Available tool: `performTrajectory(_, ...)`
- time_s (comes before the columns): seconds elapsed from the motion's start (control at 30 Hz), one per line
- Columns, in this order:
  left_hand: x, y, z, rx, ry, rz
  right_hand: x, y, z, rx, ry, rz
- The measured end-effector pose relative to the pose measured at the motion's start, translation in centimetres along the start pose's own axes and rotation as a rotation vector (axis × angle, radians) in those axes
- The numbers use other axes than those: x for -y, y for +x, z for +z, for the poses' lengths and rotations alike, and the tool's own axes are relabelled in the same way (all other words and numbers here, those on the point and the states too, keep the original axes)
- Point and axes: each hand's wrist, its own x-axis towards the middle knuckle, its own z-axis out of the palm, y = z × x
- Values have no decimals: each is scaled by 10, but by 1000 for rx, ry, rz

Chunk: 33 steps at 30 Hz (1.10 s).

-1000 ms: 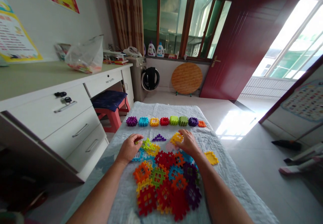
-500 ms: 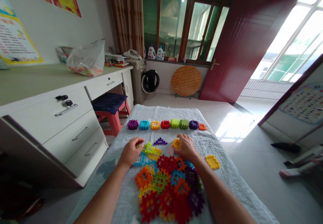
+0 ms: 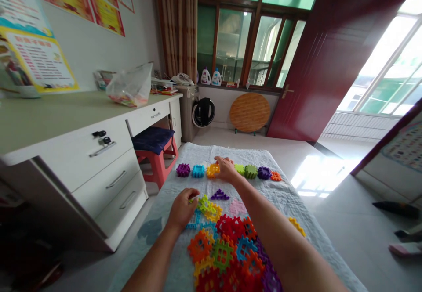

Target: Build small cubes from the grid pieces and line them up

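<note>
A heap of flat, toothed plastic tiles (image 3: 227,248) in several colours lies on a grey cloth-covered table (image 3: 204,151). Beyond it stands a row of small stacks of tiles (image 3: 227,171), each stack one colour. My right hand (image 3: 225,168) reaches out to that row and rests on the yellow stack (image 3: 212,170), hiding the red one behind it; its fingers are curled over the tiles. My left hand (image 3: 182,207) sits at the heap's left edge, fingers pinched on a light green tile (image 3: 203,203). A purple triangular tile (image 3: 220,195) lies between heap and row.
A white desk with drawers (image 3: 82,151) stands at the left, a plastic bag of pieces (image 3: 130,86) on top. A red stool with a blue cushion (image 3: 154,145) sits under it. A single yellow tile (image 3: 297,226) lies at the table's right. An open dark red door (image 3: 326,63) is beyond.
My right hand has lifted from the heap with a yellow tile and reached forward to the yellow stack in the row. My left hand has stayed at the heap's left edge. The view shifted.
</note>
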Motion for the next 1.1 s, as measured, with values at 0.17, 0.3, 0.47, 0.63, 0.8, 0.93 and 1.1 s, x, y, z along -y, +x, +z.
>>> performTrajectory(0.17,-2,0,1,13,30,2,-6,16,14,32,-17,9)
performTrajectory(0.3,-5,1,0,21,35,2,-9,19,23,51,-19,-1)
performTrajectory(0.47,-4,2,0,23,30,-1,-8,15,22,53,-9,-6)
performTrajectory(0.63,2,4,-9,25,4,-41,-11,-18,-10,-93,24,-70)
performTrajectory(0.8,-3,2,-35,219,80,-23,-39,-93,-48,-133,52,-129)
performTrajectory(0.93,-13,-8,-50,403,176,33,-69,-158,-63,-156,75,-69)
performTrajectory(1.1,-19,-17,-50,570,305,74,-78,-197,-54,-186,114,6)
